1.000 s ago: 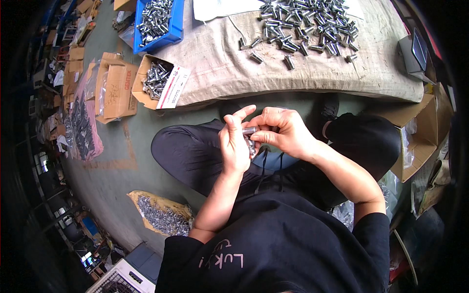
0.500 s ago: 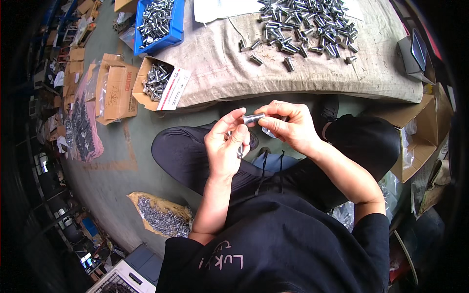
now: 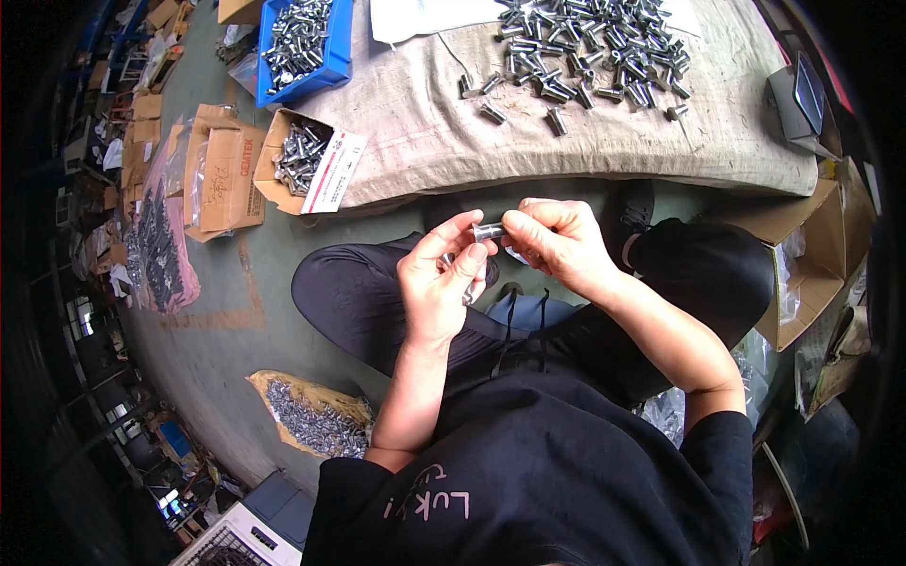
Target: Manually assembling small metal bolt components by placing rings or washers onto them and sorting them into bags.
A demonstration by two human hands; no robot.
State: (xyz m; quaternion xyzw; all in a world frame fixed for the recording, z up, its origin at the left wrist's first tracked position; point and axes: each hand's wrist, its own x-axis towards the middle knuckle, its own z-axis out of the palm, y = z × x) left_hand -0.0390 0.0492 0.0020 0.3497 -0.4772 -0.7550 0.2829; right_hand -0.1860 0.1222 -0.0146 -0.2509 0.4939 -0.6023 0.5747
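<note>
Both hands meet over the lap, fingers bent. Left hand (image 3: 432, 288): forefinger and thumb at the wider end of a cylindrical metal part (image 3: 489, 231); further metal pieces (image 3: 469, 292) show against the same palm, number not determinable. Right hand (image 3: 564, 250): thumb and fingers pinching the opposite end of that part, which lies roughly level between the hands. Black trousers (image 3: 354, 292) and crossed legs lie beneath.

Ahead is a counter (image 3: 415, 137) covered in pale cloth. It carries a loose heap of similar metal parts (image 3: 599, 52), several lying apart along the near side. A blue bin (image 3: 332, 71), containing metal parts, stands at the counter's left. Near its front left corner is a small carton (image 3: 269, 184), also containing parts.

Farther left, a brown cardboard box (image 3: 231, 179) stands on the floor (image 3: 283, 325). Lower left, a tan sheet (image 3: 263, 381) bears many small metal pieces.
</note>
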